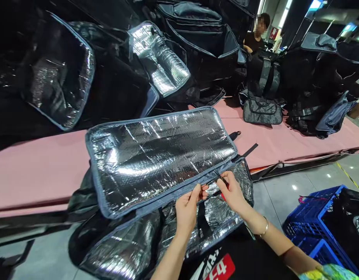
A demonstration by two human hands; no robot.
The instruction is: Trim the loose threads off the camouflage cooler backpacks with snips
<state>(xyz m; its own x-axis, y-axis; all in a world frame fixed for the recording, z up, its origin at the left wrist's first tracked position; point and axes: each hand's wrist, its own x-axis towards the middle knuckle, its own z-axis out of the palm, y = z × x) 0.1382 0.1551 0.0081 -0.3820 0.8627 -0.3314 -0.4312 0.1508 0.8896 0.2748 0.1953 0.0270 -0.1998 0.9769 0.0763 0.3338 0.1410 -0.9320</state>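
Observation:
A foil-lined insulated bag (129, 245) lies before me, its silver-lined lid (162, 151) laid back over the pink table. Grey-blue binding edges the lid. My left hand (188, 206) is closed in a pinch on the grey-blue fabric strip (168, 196) along the lid's near edge. To its right, my right hand (233, 194) is closed around dark thread snips (220, 176), whose tips point at that same strip. Something red shows beneath the right palm. Whether the blades touch a thread is too small to tell.
The pink table (36, 167) runs across the view. Black and foil-lined bags (160, 62) are piled behind, with a patterned grey bag (262, 111) at right. Blue plastic crates (310, 217) stand on the floor at lower right. A person (255, 39) is in the background.

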